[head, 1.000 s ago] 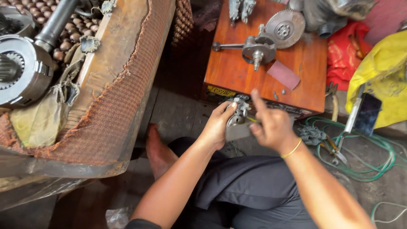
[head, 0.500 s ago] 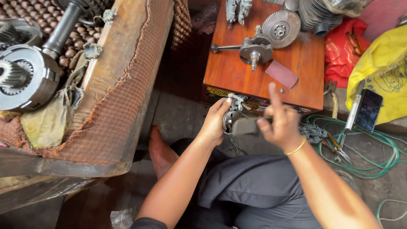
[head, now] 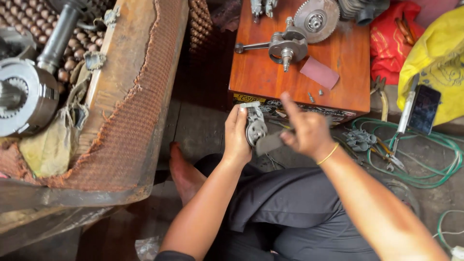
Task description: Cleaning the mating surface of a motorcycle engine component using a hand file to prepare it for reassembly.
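Head cam showed the left hand (head: 237, 137) w/ fingers wrapped around a small grey metal engine part (head: 254, 126), held just below the wooden table (head: 261, 72), while the right hand (head: 304, 128) pinched a dark sandpaper strip (head: 268, 143) against it (index finger sticking up).

Your left hand (head: 238, 137) and right hand (head: 304, 130) sit side by side, a metal part (head: 255, 128) between them. Beyond them stands the tabletop (head: 256, 72), carrying a crankshaft (head: 285, 46) and gear (head: 316, 19). Right of your hands, pliers (head: 382, 150) lie on the floor.
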